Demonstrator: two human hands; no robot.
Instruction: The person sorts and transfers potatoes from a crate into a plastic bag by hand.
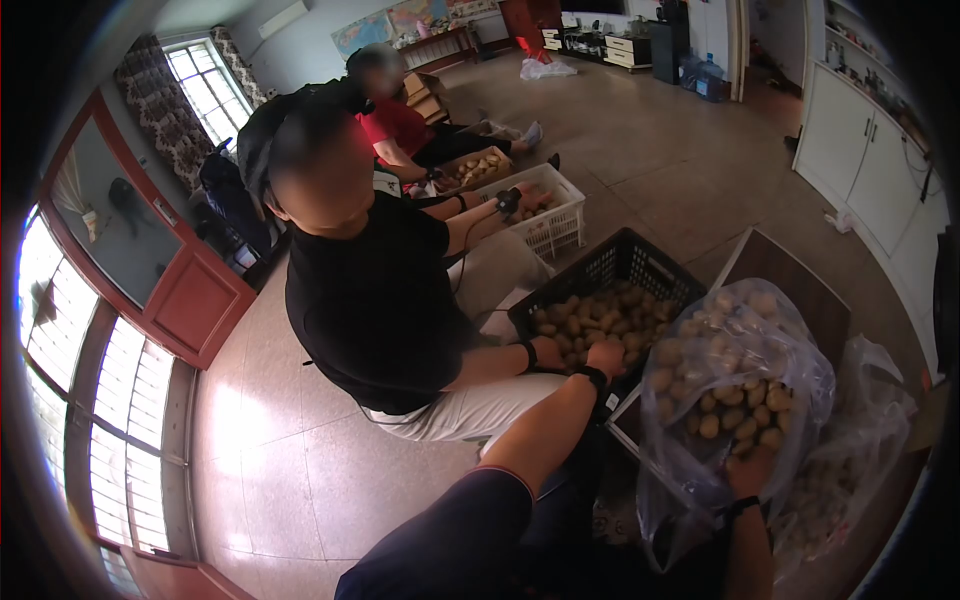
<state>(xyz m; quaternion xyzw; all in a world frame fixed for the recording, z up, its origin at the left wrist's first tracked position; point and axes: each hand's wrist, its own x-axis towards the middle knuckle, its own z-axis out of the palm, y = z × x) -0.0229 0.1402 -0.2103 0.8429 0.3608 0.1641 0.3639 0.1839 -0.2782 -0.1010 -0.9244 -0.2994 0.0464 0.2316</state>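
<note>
As right hand reaches in | plastic bag: mouth nearward | long axis fore-and-aft

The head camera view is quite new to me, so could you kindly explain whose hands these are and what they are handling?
There is no machine here: one camera, worn on a person's head, looks forward and down, so the two arms coming up from the bottom edge are the wearer's own. The left hand is at the potatoes in a black crate. The right hand is at the opening of a clear plastic bag with more potatoes inside. Whether either hand grips one is hard to tell. The person in a black shirt is a co-worker. Farther off, a white crate stands on the floor.
</note>
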